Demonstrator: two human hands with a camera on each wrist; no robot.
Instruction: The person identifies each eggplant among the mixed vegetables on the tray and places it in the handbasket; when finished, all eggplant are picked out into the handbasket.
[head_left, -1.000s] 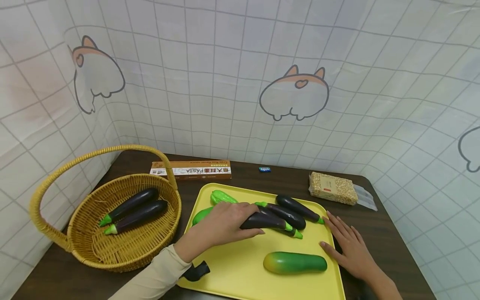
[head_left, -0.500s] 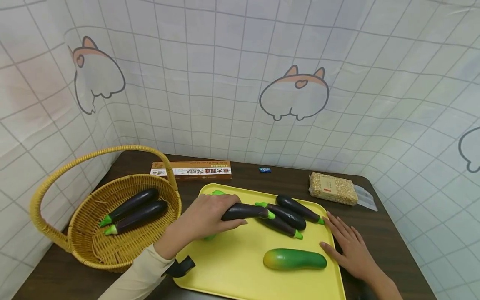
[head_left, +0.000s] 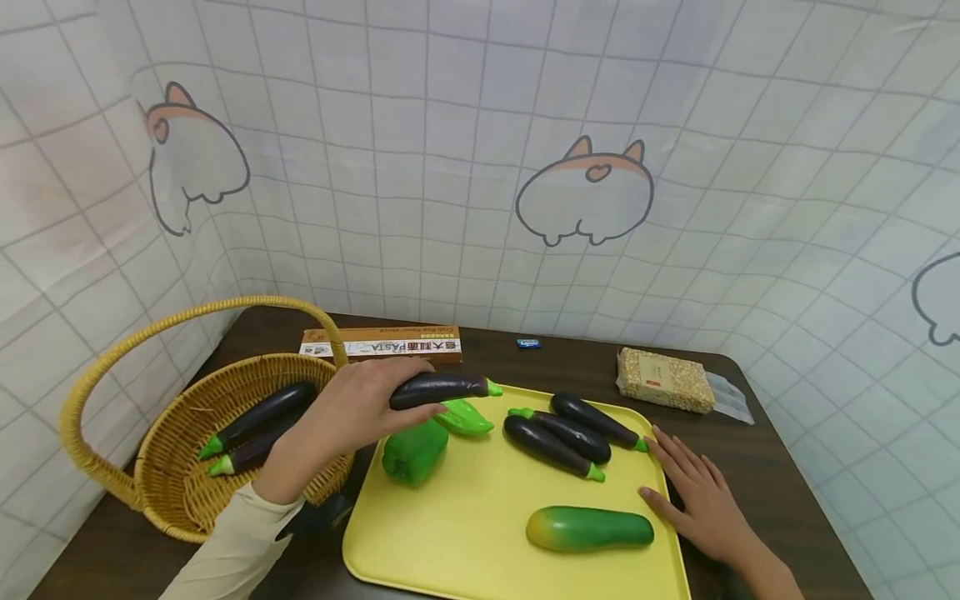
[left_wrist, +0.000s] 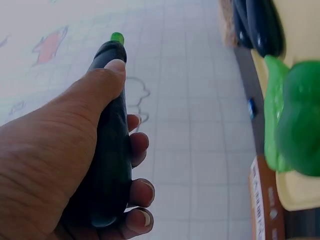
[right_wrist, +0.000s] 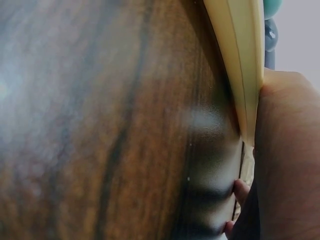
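My left hand [head_left: 356, 404] grips a dark purple eggplant [head_left: 438, 388] with a green stem, held above the gap between the wicker basket [head_left: 168, 523] and the yellow tray [head_left: 465, 550]. In the left wrist view the thumb lies along the eggplant [left_wrist: 111, 145] and the fingers curl round its other side. My right hand [head_left: 701, 500] rests with straight fingers at the tray's right edge. On the tray lie several eggplants [head_left: 551, 446], a green bell pepper [head_left: 415, 452], a lighter green pepper [head_left: 465, 418] and a green and yellow papaya-like fruit [head_left: 588, 528]. Two eggplants [head_left: 258, 417] lie inside the basket, partly hidden by my left arm.
Behind the tray stand a pasta box [head_left: 382, 343] and a small blue packet [head_left: 528, 342]. A vacuum-packed bag of grain [head_left: 663, 380] lies at the back right of the dark wooden table [head_left: 776, 492]. The basket's tall handle [head_left: 202, 310] arches over it.
My left hand has lifted the eggplant off the group on the tray and carried it left toward the basket, uncovering the green peppers. The right hand has stayed at the tray's edge.
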